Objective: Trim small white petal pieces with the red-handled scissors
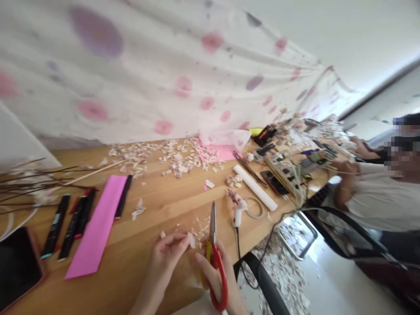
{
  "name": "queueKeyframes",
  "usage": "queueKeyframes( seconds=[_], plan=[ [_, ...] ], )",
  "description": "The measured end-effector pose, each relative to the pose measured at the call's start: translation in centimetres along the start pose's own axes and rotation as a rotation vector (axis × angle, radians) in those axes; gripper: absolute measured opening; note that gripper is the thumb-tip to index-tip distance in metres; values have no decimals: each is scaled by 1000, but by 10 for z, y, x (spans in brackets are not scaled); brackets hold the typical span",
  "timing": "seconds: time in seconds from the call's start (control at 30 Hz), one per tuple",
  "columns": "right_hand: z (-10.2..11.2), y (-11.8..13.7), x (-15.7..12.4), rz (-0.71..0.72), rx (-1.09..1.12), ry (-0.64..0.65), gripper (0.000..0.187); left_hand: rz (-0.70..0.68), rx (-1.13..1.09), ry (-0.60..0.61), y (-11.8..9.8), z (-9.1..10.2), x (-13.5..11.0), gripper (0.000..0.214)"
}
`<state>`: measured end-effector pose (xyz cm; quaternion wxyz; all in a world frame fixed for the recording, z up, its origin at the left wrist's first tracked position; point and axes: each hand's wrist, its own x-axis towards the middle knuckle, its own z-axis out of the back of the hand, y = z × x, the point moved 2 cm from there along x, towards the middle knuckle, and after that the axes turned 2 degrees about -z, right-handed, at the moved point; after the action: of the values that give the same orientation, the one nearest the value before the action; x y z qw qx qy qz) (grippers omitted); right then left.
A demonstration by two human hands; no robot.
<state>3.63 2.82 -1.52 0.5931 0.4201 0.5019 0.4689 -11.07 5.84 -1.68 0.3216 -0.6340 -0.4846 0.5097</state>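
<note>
Between the thumb and fingers of my left hand (169,251) is a small white paper piece (192,240). My right hand (218,273) grips a pair of scissors (222,280) with red and yellow handles, the blades pointing up and away from me and looking closed. The two hands are close together over the near edge of the wooden table. Small white paper scraps (201,227) lie just beyond them. A white hot glue gun (237,212) rests to the right of the scissors, its black cord running off the table edge.
Left on the table (157,197) are a pink paper strip (98,227), several markers (56,225), a phone (18,267) and thin twigs (39,179). To the right lie a white roll (256,188) and a power strip (282,170). Another person (377,188) sits at the far right.
</note>
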Motion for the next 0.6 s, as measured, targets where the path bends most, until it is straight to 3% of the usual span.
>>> queueKeyframes(
  seconds=[0.1, 0.2, 0.6],
  plan=[
    [-5, 1, 3, -138, 226, -54, 51, -40, 57, 15, 1, -2, 1, 24],
    [-7, -2, 4, -157, 311, -90, 53, -75, 120, 14, -2, -7, -2, 19],
    [1, -2, 9, -136, 264, 2, 49, 62, 31, 73, 2, -14, -4, 29]
  ],
)
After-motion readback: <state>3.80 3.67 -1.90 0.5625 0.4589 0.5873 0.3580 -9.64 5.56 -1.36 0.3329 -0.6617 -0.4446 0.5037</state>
